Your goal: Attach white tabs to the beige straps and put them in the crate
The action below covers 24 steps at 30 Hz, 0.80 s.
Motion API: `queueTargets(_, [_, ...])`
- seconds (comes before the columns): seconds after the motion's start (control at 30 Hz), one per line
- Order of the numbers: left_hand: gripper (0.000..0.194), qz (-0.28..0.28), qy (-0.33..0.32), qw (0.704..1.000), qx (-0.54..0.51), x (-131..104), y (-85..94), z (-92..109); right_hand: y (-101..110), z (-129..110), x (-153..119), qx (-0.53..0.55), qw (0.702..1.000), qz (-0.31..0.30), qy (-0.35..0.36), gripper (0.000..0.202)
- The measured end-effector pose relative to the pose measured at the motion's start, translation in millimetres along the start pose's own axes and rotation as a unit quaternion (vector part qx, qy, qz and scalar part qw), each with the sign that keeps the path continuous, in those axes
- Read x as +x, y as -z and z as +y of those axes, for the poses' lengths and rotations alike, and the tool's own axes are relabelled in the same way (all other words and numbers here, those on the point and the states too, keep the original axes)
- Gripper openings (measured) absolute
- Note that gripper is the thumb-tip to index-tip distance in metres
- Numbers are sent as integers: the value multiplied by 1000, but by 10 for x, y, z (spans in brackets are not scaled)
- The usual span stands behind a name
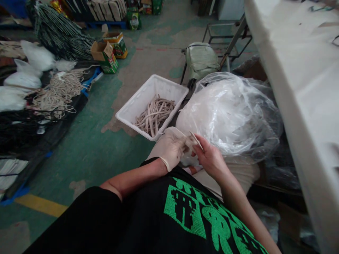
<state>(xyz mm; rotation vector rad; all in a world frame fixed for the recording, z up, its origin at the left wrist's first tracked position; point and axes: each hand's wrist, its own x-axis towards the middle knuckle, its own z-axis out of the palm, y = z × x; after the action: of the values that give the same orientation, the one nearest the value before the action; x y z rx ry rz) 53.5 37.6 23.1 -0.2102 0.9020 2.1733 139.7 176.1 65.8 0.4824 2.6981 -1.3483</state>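
My left hand (172,152), in a thin white glove, is closed with its fingertips pinched at a small, pale beige, flat piece (189,142). From the other side my bare right hand (212,159) pinches a thin whitish edge between thumb and fingers. Whether that edge belongs to the same piece I cannot tell. Both hands meet just above my lap. Beyond the left hand stands a white plastic bin (136,97) holding a tangle of beige flat straps (156,114). Just past my right hand is a big clear plastic bag (225,109) of white material.
A pale-covered table (299,81) runs along the right. A stool with a greenish padded seat (201,60) stands behind the bag. Cartons (104,56), dark cord bundles (62,31), beige ropes (62,88) and white bags (37,56) lie at the left on the green floor (106,95).
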Motion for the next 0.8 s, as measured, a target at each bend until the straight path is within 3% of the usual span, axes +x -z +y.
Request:
queueTargets(0.1, [21, 17, -8, 1000, -21, 67, 80, 89, 76, 14, -129, 65, 997, -29, -16, 51])
queueTargets(0.27, [14, 20, 48, 998, -34, 23, -4, 42, 34, -18, -111, 0, 1000, 15, -12, 47])
queueTargets(0.4, [16, 33, 75, 996, -41, 18, -14, 76, 9, -11, -79, 8, 999, 34, -14, 47])
queueTargets(0.53, [24, 63, 87, 993, -42, 31, 76, 136, 213, 26, -373, 4, 998, 60, -2, 44])
queueTargets(0.67, [24, 64, 186, 980, -26, -110, 15, -46, 394, -24, -611, -43, 998, 43, 19, 42])
queueTargets(0.8, [21, 46, 265, 963, -28, -253, -115, -242, 268, -79, -501, -48, 998, 23, 20, 39])
